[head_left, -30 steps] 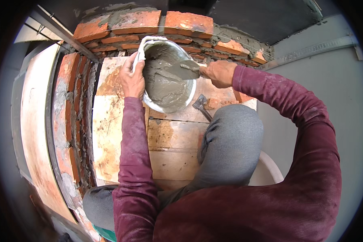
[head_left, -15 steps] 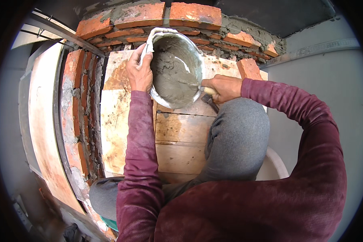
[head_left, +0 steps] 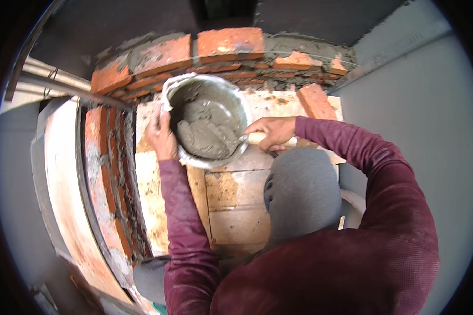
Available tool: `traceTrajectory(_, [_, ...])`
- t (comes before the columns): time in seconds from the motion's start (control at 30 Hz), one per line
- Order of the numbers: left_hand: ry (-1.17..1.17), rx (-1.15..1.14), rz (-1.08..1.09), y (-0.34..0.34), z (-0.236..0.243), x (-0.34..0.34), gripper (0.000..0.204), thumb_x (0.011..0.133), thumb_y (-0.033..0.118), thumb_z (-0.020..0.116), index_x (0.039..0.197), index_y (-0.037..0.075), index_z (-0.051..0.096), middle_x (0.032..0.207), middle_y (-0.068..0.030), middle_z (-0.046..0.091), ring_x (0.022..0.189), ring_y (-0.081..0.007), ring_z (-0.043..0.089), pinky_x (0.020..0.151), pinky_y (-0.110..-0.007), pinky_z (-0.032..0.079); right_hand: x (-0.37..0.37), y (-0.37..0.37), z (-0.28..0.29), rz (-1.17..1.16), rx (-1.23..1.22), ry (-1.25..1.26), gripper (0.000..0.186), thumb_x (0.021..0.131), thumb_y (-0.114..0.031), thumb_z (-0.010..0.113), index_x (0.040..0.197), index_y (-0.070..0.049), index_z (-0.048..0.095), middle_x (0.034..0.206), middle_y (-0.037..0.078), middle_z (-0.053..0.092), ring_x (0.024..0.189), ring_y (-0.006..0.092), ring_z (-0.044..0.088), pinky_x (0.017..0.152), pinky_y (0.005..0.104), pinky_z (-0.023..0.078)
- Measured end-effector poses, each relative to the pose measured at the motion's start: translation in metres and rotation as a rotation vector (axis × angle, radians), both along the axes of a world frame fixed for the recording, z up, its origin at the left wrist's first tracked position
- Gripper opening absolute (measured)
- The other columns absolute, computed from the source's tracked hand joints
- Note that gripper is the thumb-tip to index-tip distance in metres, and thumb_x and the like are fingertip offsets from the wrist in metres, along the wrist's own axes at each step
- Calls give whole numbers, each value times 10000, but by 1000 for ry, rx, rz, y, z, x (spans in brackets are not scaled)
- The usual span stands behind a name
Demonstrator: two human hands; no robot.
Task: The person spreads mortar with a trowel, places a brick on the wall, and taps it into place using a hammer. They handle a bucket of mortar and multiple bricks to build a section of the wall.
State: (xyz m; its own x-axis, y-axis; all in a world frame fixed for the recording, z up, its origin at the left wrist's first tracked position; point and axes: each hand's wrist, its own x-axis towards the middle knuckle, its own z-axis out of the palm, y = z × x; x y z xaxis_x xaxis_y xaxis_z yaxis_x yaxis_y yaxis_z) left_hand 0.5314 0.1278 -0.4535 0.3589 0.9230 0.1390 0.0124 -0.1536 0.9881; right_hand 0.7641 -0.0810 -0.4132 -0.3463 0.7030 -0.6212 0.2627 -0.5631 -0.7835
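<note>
My left hand [head_left: 162, 135] grips the left rim of a white bucket [head_left: 243, 102], which is tipped so that its mouth faces me. Inside lies wet grey mortar [head_left: 199, 118]. Closed round the pale handle of a trowel [head_left: 256, 137], my right hand [head_left: 276, 131] is at the bucket's lower right rim. The trowel's blade reaches into the bucket under a heap of mortar and is mostly covered by it.
Behind the bucket runs a brick wall [head_left: 231, 43] with fresh mortar and a string along it. Another brick wall [head_left: 105, 152] stands at the left. A loose brick [head_left: 317, 102] rests on the boards [head_left: 236, 210] at the right. My bent knee [head_left: 302, 184] is close below my right hand.
The view has tilted, so the bucket appears lower and further left. My right hand has turned on the trowel handle, and the mortar now sits heaped over the blade.
</note>
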Motion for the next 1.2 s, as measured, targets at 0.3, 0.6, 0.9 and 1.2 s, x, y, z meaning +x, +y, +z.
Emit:
traceTrajectory(0.3, [-175,-272,-8,26,-34,-39,423,1012,190,543,1368,-35,502,1303,-115,567,1135,-156,549,994,-292,422,106,-50,76,-219,99,-139,421,838,-70,680,1230,-16,537,697,27,598,437,65,534,376,213,470])
traceTrajectory(0.6, [-160,-285,-38,39,-45,-59,418,1022,180,519,1384,-26,487,1317,-116,564,1147,-170,555,999,-297,429,212,-54,138,-74,554,-1469,318,818,-172,635,1116,-66,604,879,133,623,776,288,671,685,410,560])
traceTrajectory(0.9, [-109,-288,2,41,-51,-62,441,1016,193,531,1398,-22,477,1336,-110,554,1161,-165,548,1002,-287,420,184,-106,125,-303,513,-1761,221,854,-129,610,1073,-104,590,806,115,619,739,293,653,616,397,526])
traceTrajectory(1.2, [-206,-378,-51,49,-63,-58,443,1003,193,549,1388,-18,490,1321,-106,568,1145,-181,562,1000,-298,424,90,-163,25,-883,36,-875,472,989,-302,485,1361,-13,461,699,105,571,488,175,552,446,330,454])
